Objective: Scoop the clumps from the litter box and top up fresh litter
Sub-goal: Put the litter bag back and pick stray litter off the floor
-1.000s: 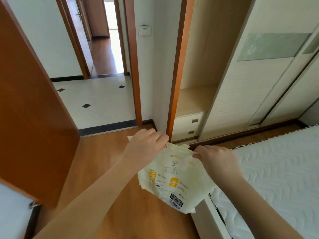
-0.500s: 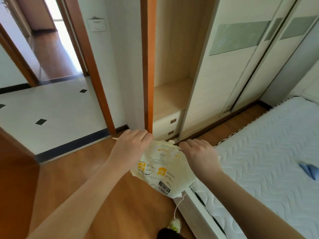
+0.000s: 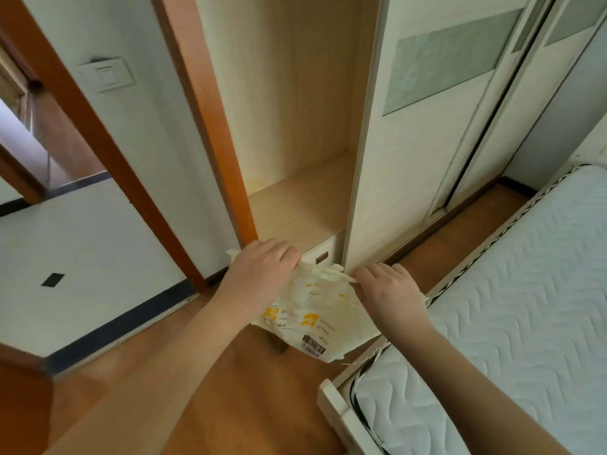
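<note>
Cream plastic, printed with yellow blocks and a barcode, makes up the crumpled litter bag, held in mid-air over the wooden floor near the corner of the white quilted mattress. The left hand grips its top edge; the right hand pinches the opposite side. Pulled apart too sharply, the top could tear and spill contents. No litter box is visible.

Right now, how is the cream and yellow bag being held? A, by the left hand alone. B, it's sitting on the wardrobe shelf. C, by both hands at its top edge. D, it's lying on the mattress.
C: the left hand and right hand each grip the top edge of the bag, which hangs above the floor.
</note>
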